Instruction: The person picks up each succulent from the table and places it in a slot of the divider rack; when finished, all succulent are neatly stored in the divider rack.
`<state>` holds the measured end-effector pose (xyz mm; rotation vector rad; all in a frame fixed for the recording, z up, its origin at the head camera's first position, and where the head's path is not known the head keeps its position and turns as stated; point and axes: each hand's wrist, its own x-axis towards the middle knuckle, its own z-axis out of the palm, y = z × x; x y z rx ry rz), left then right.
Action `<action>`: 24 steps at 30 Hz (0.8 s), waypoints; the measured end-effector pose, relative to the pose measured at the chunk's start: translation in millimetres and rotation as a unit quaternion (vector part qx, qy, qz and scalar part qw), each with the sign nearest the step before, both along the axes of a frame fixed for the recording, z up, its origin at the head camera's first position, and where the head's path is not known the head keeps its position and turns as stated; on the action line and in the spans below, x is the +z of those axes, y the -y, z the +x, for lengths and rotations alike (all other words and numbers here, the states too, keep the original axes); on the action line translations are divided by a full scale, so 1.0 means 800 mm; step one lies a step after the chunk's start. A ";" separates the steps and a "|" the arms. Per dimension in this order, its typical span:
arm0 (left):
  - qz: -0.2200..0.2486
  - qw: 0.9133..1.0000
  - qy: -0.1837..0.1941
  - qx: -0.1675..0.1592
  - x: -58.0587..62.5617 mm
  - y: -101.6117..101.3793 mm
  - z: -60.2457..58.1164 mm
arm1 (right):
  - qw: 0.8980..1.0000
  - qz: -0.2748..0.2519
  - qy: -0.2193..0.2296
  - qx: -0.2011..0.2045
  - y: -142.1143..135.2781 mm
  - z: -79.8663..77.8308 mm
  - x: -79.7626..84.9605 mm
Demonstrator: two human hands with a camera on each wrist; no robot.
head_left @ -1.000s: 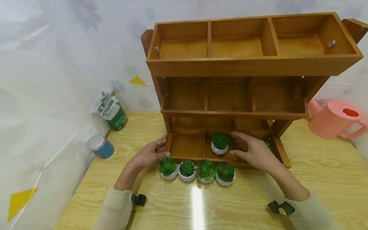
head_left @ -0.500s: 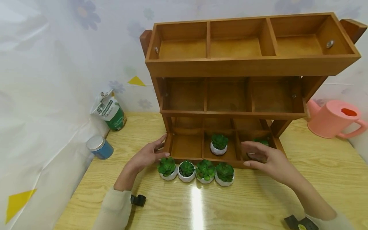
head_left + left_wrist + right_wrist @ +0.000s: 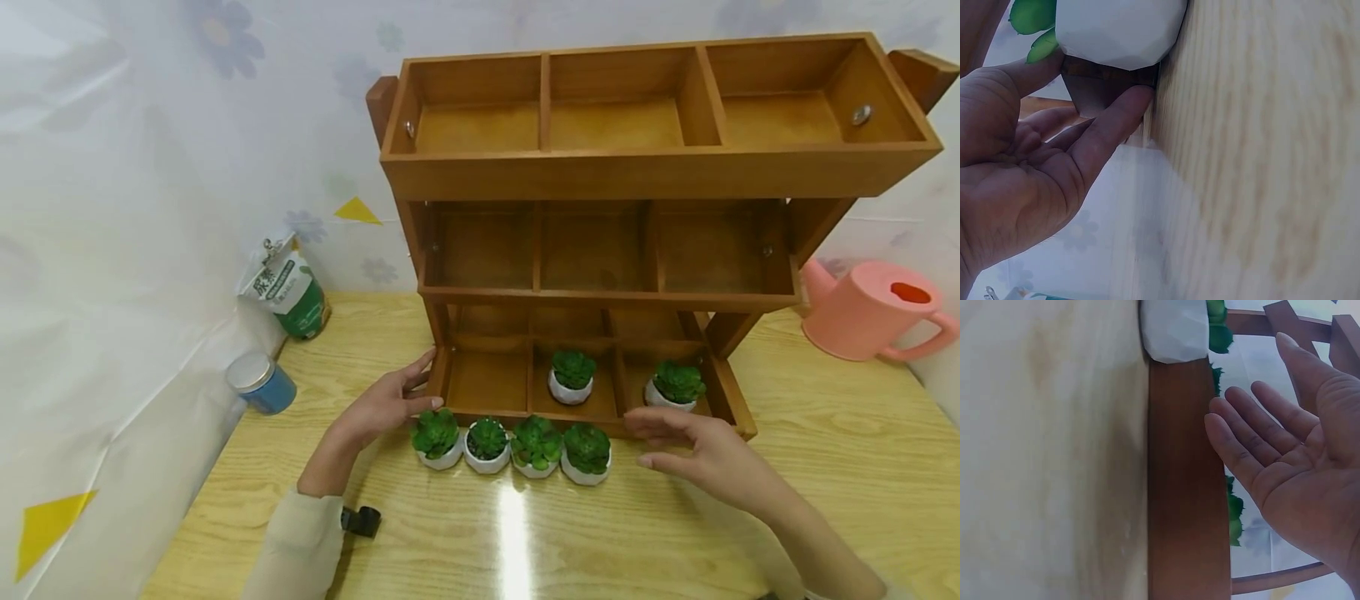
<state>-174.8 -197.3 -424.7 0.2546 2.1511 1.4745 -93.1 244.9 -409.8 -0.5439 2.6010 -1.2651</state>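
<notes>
A three-tier wooden plant shelf [image 3: 660, 171] stands on the table, each tier split into compartments. My left hand [image 3: 390, 407] grips the left end of its bottom tier, thumb at the front corner and fingers along the side. In the left wrist view, the hand [image 3: 1041, 150] is against the dark wood beside a white pot [image 3: 1122, 31]. My right hand [image 3: 701, 450] is held over the tier's front edge at the right, fingers extended, holding nothing. One potted succulent [image 3: 572, 377] sits in the bottom middle compartment, another potted succulent [image 3: 677, 385] in the bottom right one.
Several potted succulents [image 3: 536, 446] stand in a row along the shelf's front on the table [image 3: 435, 542]. A pink watering can [image 3: 873, 310] is at the right. A blue jar [image 3: 262, 383] and a green-white pouch [image 3: 288, 287] stand at the left.
My right hand has moved right and back toward me, out of the bottom tier, uncovering the succulent in the right compartment. My left hand has stayed at the shelf's end.
</notes>
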 end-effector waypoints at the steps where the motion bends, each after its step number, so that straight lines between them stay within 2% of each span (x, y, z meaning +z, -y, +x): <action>1: 0.000 1.000 0.000 -0.001 0.000 0.000 0.000 | 1.000 -0.002 0.005 0.004 0.000 0.000 -0.002; 9: 0.001 1.000 -0.001 -0.003 0.000 0.002 0.000 | 0.999 -0.013 0.026 0.042 0.006 0.003 -0.016; 16: 0.004 1.000 -0.002 -0.004 -0.001 0.002 -0.002 | 0.997 0.018 0.017 0.066 0.013 0.000 -0.019; 24: -0.001 1.000 -0.001 -0.004 -0.003 0.002 -0.002 | 0.997 0.030 0.022 0.073 0.021 -0.004 -0.021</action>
